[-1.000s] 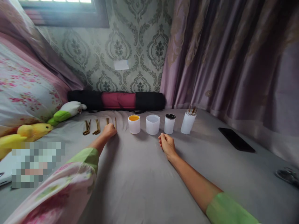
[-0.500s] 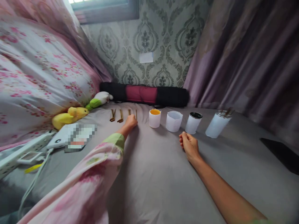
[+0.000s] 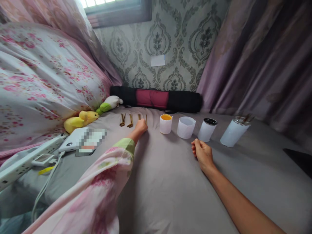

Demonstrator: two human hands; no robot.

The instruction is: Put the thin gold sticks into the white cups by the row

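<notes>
My left hand [image 3: 140,127] is closed low over the sheet, at the right end of a row of thin brown stick-like pieces. Two bent ones, the first [image 3: 122,120] and the second [image 3: 130,120], lie to its left. Another upper part [image 3: 139,117] and a thin brown stick [image 3: 146,119] show just beyond the knuckles. The fingertips are hidden, so what they grip cannot be made out. My right hand [image 3: 202,153] rests as a loose fist, nothing visible in it, in front of a white-wrapped can with a dark inside [image 3: 206,131].
Left of that can stand a white-wrapped cup with an orange inside [image 3: 165,127] and a wider white cup [image 3: 186,130]. On the right, a white-wrapped jar [image 3: 232,133] holds brown sticks. A power strip [image 3: 31,157], white device [image 3: 74,139] and plush toys [image 3: 81,121] lie left.
The view has turned slightly left, so everything sits farther right in the picture. Both hands keep nearly the same place and closed shape beside the sticks and cups.
</notes>
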